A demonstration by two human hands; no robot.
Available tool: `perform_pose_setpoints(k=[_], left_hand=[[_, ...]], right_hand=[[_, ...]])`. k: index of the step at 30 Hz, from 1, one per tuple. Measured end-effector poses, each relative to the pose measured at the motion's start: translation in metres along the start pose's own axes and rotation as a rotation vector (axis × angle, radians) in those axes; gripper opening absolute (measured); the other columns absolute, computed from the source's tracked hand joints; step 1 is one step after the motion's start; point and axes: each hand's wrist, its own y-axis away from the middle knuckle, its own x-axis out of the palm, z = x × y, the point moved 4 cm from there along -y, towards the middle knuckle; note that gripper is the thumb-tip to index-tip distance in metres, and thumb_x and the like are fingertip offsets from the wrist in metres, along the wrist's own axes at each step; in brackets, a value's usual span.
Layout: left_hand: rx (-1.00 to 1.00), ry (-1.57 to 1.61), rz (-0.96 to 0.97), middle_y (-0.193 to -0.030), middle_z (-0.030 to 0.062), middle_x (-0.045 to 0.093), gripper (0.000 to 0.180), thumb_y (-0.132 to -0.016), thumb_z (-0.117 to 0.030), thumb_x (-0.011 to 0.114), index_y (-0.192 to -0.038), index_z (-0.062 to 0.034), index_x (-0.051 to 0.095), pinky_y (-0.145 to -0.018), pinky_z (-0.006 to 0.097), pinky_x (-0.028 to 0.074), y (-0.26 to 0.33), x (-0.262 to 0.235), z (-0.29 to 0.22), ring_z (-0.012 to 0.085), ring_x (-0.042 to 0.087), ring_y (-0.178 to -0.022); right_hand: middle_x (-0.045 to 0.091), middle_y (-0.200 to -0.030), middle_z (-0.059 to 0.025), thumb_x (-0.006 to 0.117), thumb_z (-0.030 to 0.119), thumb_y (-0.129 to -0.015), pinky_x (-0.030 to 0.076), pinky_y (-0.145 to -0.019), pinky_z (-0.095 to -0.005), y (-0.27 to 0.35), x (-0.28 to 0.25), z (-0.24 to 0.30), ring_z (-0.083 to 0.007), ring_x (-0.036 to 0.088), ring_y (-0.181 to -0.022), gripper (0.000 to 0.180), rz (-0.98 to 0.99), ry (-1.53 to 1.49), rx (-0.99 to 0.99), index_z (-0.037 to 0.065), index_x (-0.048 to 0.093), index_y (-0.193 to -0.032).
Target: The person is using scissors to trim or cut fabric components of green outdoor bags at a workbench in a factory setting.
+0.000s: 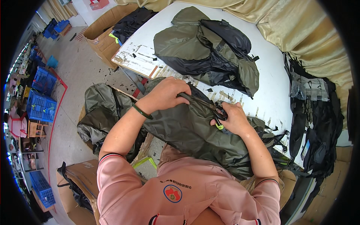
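An olive-green fabric bag (176, 123) lies across the near edge of the table and my lap. At its upper edge my left hand (167, 94) is closed, pinching a dark edge of the fabric between thumb and fingers. My right hand (234, 118) is closed around black-handled scissors (220, 112), held against the bag. A dark narrow strip runs between the two hands; whether it is blade or seam I cannot tell. A lime-green piece (219, 126) shows beside my right thumb.
Another olive and black bag (206, 48) lies on the worn white table (272, 56). Black straps and bags (313, 123) hang over its right side. Cardboard boxes (99, 33) stand at the far left and near my left side. Blue crates (41, 107) line the left.
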Motion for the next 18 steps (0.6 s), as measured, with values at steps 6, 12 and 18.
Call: perform_pose_setpoints(k=[6, 12, 18], left_hand=[[0.013, 0.003, -0.025, -0.086, 0.0057, 0.063, 0.024, -0.075, -0.021, 0.078, -0.091, -0.0082, 0.065, -0.077, 0.037, 0.043, 0.002, -0.001, 0.0, 0.029, 0.06, -0.085], [0.012, 0.007, -0.002, -0.087, 0.0065, 0.064, 0.026, -0.075, -0.022, 0.078, -0.092, -0.0074, 0.065, -0.077, 0.038, 0.043, 0.003, 0.002, 0.003, 0.0301, 0.06, -0.086], [0.035, -0.029, -0.169, -0.097, 0.009, 0.067, 0.034, -0.079, -0.019, 0.078, -0.106, -0.0042, 0.064, -0.086, 0.037, 0.047, 0.015, -0.012, 0.027, 0.0258, 0.063, -0.092]], right_hand=[[0.062, -0.068, -0.0108, 0.084, 0.047, -0.065, 0.038, -0.077, -0.0361, 0.001, 0.007, -0.004, -0.0324, 0.059, -0.068, 0.052, 0.015, -0.036, 0.014, 0.005, 0.056, -0.075], [0.06, -0.069, -0.0172, 0.084, 0.031, -0.072, 0.044, -0.069, -0.0387, 0.006, 0.01, -0.013, -0.0375, 0.055, -0.064, 0.039, -0.036, -0.115, 0.036, 0.002, 0.057, -0.075], [0.054, -0.063, -0.0128, 0.077, 0.019, -0.08, 0.041, -0.058, -0.0335, 0.037, 0.005, -0.034, -0.0222, 0.047, -0.055, 0.031, -0.013, -0.456, 0.17, -0.001, 0.054, -0.074]])
